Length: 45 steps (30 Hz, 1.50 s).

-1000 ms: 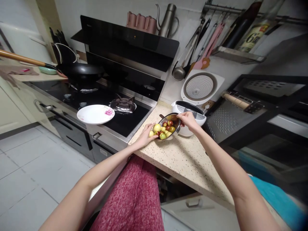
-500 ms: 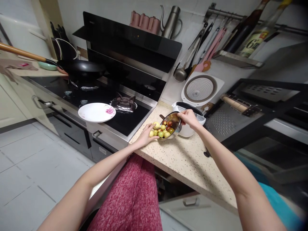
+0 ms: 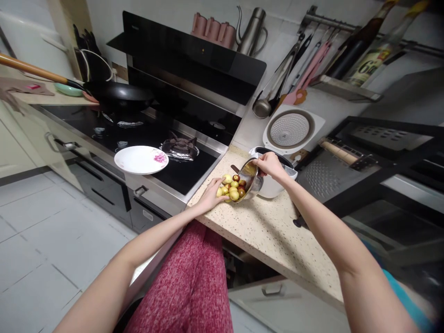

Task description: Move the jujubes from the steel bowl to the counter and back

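My right hand [image 3: 268, 165] grips the rim of a small metal bowl [image 3: 255, 188], which is tipped steeply toward the left. Green and reddish-brown fruits [image 3: 234, 194] lie heaped at its lowered mouth, some past the rim over the speckled counter. My left hand [image 3: 210, 196] is cupped beside them on the left, thumb and fingers apart, touching the outermost fruits. Behind the bowl is a white rice cooker [image 3: 275, 185] with its lid [image 3: 289, 129] raised.
A white flowered plate [image 3: 138, 160] lies at the stove's front edge, left of a burner [image 3: 180, 147]. Farther left sits a black wok [image 3: 120, 95] with a long wooden handle. A black oven [image 3: 388, 208] stands at the right. Utensils hang on the wall.
The bowl is tipped further, and the fruits have shifted left out of it toward my left hand. My right hand has turned slightly with the rim.
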{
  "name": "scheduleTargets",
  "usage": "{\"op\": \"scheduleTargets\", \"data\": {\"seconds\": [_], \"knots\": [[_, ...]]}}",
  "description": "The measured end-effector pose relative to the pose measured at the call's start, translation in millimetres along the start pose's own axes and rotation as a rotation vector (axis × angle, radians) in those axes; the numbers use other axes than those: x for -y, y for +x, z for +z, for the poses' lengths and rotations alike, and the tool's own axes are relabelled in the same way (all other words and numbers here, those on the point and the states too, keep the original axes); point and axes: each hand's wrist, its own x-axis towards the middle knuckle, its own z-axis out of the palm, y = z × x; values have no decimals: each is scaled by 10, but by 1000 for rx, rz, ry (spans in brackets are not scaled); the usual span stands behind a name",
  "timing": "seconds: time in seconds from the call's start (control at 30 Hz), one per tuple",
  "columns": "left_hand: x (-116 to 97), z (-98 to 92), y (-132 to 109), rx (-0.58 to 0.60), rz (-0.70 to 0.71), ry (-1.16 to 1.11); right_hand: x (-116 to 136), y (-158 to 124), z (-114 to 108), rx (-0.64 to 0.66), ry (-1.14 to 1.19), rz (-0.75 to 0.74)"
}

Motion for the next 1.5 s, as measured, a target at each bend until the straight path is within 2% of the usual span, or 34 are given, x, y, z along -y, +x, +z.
{"op": "scheduleTargets", "data": {"seconds": [0.2, 0.47, 0.77, 0.93, 1.07, 1.33, 1.5], "knots": [[-93, -20, -27, 40, 76, 63, 42, 55, 28, -21, -69, 4], [-194, 12, -16, 214, 360, 319, 155, 5, 42, -47, -143, -14], [-135, 61, -10, 213, 377, 390, 187, -187, 23, -102, -282, -58], [-142, 61, -19, 208, 364, 410, 141, -348, -58, -111, -228, -60], [-145, 58, -33, 188, 360, 360, -29, -547, -169, -85, -92, -16], [-162, 43, -45, 180, 352, 324, -650, -1156, -302, -97, 226, 33], [-215, 34, -58, 161, 355, 340, -937, -1565, -333, -76, 431, 161]]}}
